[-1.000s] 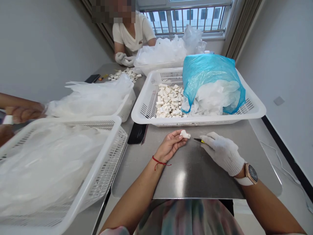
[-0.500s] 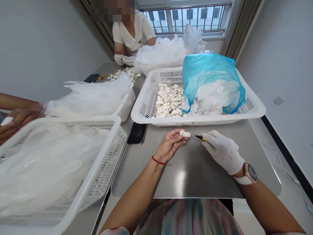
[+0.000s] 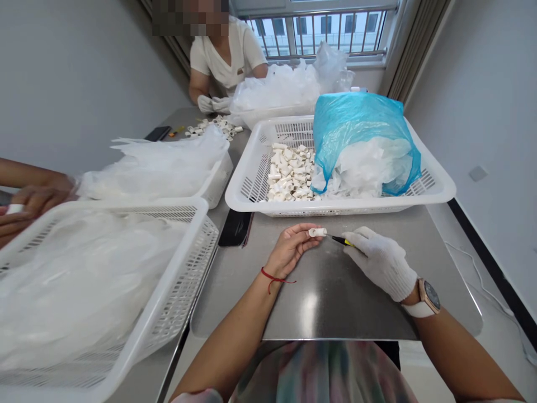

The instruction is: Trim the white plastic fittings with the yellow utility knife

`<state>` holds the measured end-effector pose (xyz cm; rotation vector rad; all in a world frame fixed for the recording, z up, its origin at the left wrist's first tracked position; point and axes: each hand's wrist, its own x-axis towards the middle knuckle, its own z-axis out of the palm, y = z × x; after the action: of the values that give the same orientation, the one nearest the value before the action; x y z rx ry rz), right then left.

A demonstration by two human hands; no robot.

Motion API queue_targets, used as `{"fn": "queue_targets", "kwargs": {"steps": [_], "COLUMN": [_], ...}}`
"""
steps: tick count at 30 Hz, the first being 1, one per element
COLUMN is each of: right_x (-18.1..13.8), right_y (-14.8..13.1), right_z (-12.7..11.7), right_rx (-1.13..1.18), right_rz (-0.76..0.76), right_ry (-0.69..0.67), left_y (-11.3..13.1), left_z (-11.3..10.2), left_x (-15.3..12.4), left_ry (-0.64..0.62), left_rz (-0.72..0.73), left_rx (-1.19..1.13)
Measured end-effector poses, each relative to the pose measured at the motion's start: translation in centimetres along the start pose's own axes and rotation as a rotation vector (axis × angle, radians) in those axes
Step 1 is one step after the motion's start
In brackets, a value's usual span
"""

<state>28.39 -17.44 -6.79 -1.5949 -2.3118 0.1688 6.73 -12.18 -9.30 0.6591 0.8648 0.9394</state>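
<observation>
a small white fitting is held over the metal table, in front of the slotted basket; its long axis runs nearly level, left to right across the view, with one end pointing right. the bare left hand pinches its left part between thumb and fingers. the gloved right hand is closed around a slim black-and-yellow tool, which slants left and slightly up, its tip at the fitting's right end; whether they touch i cannot tell. beyond, loose white pieces lie beside a blue bag.
</observation>
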Motion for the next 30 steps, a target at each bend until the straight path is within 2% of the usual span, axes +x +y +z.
{"fn": "queue_targets", "kwargs": {"steps": [6,13,23,27,30], "right_x": [-0.01,0.04,0.07,0.1,0.08], "right_y": [-0.01,-0.04,0.11,0.16,0.18], "right_z": [-0.04,-0.25,0.12,-0.02,-0.16], "right_rx": [-0.023,0.007,-0.052,-0.061,-0.021], "right_rz": [0.05,0.034,0.004,0.033,0.0], "right_ry": [0.028,-0.041,-0.019,-0.008,-0.033], "left_y": [-0.13,-0.22,-0.47,-0.59,-0.63], "left_z": [-0.04,0.13,-0.25,-0.21,-0.14], "left_x": [-0.1,-0.02,0.25,0.2,0.17], "left_ry": [-0.001,0.051,0.039,0.027,0.041], "left_rz": [0.011,0.049,-0.044,-0.009,0.032], "left_rx": [0.049,0.039,0.035,0.026,0.033]}}
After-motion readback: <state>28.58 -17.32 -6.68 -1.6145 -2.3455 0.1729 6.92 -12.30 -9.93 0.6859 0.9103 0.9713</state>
